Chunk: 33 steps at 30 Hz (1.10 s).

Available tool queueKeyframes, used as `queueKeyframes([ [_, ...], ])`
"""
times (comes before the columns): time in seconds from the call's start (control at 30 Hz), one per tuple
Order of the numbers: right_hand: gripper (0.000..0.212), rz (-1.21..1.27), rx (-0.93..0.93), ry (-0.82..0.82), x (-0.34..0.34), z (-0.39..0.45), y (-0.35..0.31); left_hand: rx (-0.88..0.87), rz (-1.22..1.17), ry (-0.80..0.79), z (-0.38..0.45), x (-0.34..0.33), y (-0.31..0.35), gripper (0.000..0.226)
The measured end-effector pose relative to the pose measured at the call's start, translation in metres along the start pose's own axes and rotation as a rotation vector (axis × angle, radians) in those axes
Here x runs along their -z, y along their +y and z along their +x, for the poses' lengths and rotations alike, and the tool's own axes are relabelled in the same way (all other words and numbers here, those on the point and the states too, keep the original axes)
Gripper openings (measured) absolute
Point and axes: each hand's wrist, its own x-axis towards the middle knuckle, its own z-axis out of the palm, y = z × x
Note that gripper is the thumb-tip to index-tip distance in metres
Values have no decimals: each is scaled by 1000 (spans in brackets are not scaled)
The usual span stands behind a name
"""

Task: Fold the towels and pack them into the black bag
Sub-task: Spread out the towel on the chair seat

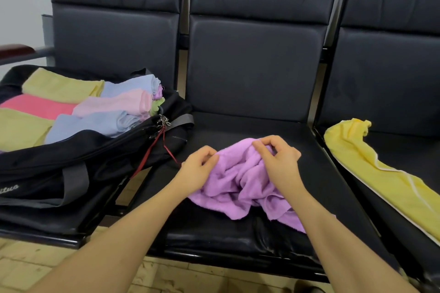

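A crumpled purple towel [240, 185] — soft, nubby terry cloth — lies bunched on the middle black seat [309, 173], directly under both hands: the left hand [198, 169] pinches its left edge and the right hand [277, 159] pinches a fold at its top. On the seat to the left sits the open black bag [71, 164] of smooth fabric, holding folded towels [95, 112] in green, pink, lilac and blue. A limp yellow towel [381, 169] stretches along the right seat, well apart from the hands.

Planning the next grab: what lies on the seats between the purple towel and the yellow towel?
In the head view, only bare black seat and the seam between two seats separate the purple towel from the yellow towel.
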Motion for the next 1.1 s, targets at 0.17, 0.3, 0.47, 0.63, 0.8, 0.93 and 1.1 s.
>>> queueKeyframes([
  [0.17, 16, -17, -11, 40, 10, 2, 2, 19, -114, 127, 16, 16, 26, 14],
  [0.3, 23, -343, -45, -26, 6, 0, 9, 4, 334, 127, 12, 12, 9, 9],
  [0.47, 25, -452, -100, -54, 0, -1, 23, -242, 481, 38, -6, 10, 12, 34],
  [0.63, 21, -442, -91, -98, -1, -5, 19, -304, 693, -203, -26, -1, 6, 73],
  [0.8, 18, -412, -85, -100, 3, -11, 12, -243, 716, -232, -30, -7, 8, 48],
  [0.93, 18, -348, -60, -86, 14, -17, 3, -218, 602, -119, -31, -10, 9, 16],
  [1.1, 13, -185, 26, 5, 33, -23, -16, -52, 12, 116, -28, 17, 35, 9],
])
